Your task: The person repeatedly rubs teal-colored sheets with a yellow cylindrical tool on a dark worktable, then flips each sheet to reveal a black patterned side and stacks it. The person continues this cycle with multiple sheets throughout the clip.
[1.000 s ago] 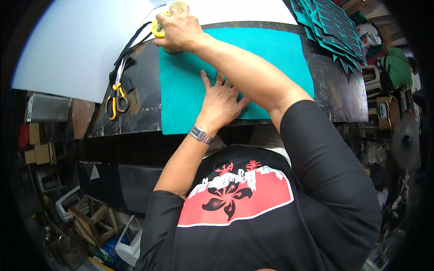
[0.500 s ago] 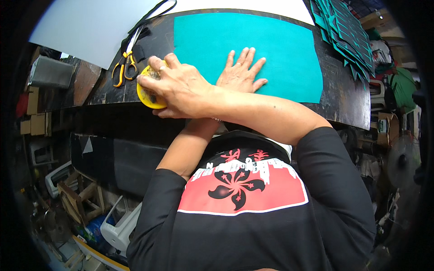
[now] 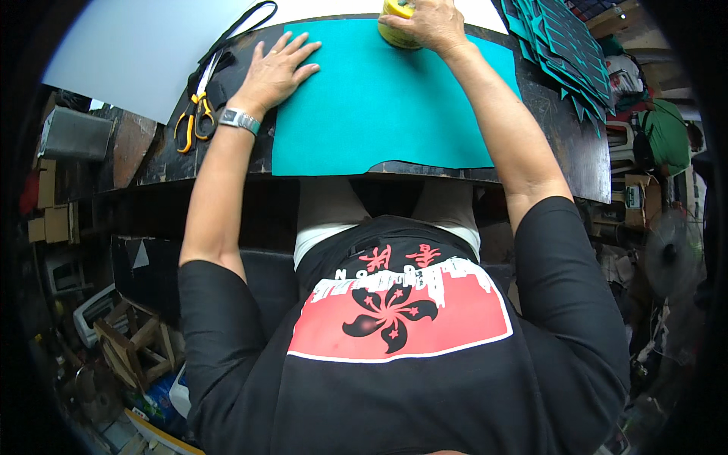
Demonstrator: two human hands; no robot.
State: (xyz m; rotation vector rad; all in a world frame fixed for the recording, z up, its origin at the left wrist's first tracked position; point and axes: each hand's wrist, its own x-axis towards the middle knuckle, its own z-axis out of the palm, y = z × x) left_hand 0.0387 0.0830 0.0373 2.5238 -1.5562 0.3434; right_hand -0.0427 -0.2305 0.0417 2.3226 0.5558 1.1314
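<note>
A teal sheet [image 3: 387, 106] lies flat on the dark table, its near edge running along the table's front edge. On the sheet's far left corner rests my left hand [image 3: 274, 76], fingers spread, a watch on its wrist. My right hand [image 3: 438, 24] grips a yellow cylindrical tin [image 3: 398, 32] at the far edge of the sheet. The tin's top is partly cut off by the picture's upper rim. Scissors [image 3: 199, 114] with orange and black handles lie left of my left hand.
Stacked teal offcuts [image 3: 565, 57] full of cut-outs occupy the table's right end. A pale board [image 3: 129, 57] covers the far left, and a black strap [image 3: 235, 32] lies by the scissors. Below left are a wooden stool frame [image 3: 133, 341] and a dark bench [image 3: 152, 280].
My right hand carried the tin from the table's left front to the sheet's far edge. My left hand moved to the far left corner, uncrossing my arms. The sheet shifted left and nearer.
</note>
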